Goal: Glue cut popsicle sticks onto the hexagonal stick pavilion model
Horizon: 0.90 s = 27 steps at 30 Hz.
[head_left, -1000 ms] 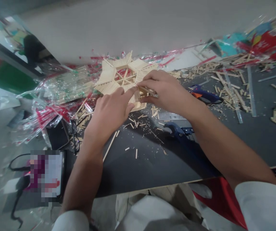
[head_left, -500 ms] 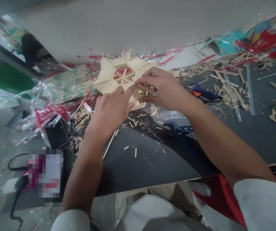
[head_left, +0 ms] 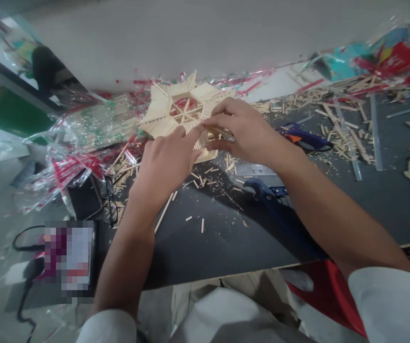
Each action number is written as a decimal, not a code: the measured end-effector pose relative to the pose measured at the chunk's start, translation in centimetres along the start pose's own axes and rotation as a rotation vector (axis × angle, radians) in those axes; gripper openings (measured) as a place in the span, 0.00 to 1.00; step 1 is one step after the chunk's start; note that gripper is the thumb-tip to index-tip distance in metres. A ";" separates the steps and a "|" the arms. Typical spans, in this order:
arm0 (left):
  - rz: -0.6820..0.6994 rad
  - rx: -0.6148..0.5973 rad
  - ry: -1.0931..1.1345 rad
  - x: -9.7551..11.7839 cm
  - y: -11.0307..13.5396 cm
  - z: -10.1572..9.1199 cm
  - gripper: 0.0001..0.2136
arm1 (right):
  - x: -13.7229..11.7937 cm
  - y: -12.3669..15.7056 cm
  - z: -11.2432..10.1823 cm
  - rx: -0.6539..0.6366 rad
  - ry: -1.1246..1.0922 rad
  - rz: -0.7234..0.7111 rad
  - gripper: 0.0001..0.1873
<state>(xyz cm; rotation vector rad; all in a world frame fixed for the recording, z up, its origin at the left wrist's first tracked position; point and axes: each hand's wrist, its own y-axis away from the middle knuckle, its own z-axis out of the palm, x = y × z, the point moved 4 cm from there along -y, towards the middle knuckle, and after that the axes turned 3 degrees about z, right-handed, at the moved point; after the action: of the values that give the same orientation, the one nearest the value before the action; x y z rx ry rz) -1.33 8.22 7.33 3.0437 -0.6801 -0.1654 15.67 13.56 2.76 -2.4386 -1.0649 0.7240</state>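
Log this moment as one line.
left hand: index finger on stick model | right hand: pinching stick at model's near edge | table: stick scraps

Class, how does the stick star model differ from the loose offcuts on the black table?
The star model is sticks joined into panels around a spoked centre; the offcuts lie singly, scattered. The model is large, the offcuts short. Both are pale wood.

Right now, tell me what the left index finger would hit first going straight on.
The right hand, almost at once: its fingertips pinch a thin stick over the wooden star model. The left hand seems nearly touching them; depth is unclear.
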 end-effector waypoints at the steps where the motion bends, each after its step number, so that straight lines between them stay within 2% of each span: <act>1: -0.006 0.001 0.000 0.0 0.0 0.0 0.26 | 0.0 0.0 0.0 0.000 0.001 0.004 0.19; 6: 0.011 0.012 -0.006 -0.2 0.1 0.0 0.26 | -0.2 -0.1 -0.1 0.006 -0.031 0.023 0.20; 12: 0.059 0.048 0.021 -0.7 0.2 0.1 0.24 | -0.4 -0.2 -0.9 -0.035 -0.092 0.135 0.18; 17: 0.043 0.044 -0.001 -0.4 0.1 0.1 0.24 | -0.2 -0.3 -0.9 -0.059 -0.079 0.115 0.13; 27: 0.011 0.023 -0.032 0.2 -0.1 -0.1 0.24 | -0.4 -0.1 -0.9 -0.025 0.000 -0.026 0.10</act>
<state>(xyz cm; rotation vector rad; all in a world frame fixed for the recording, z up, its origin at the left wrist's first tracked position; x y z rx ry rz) -1.15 8.22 7.38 3.0654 -0.7053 -0.2084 15.92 13.21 3.64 -2.4415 -1.1102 0.7065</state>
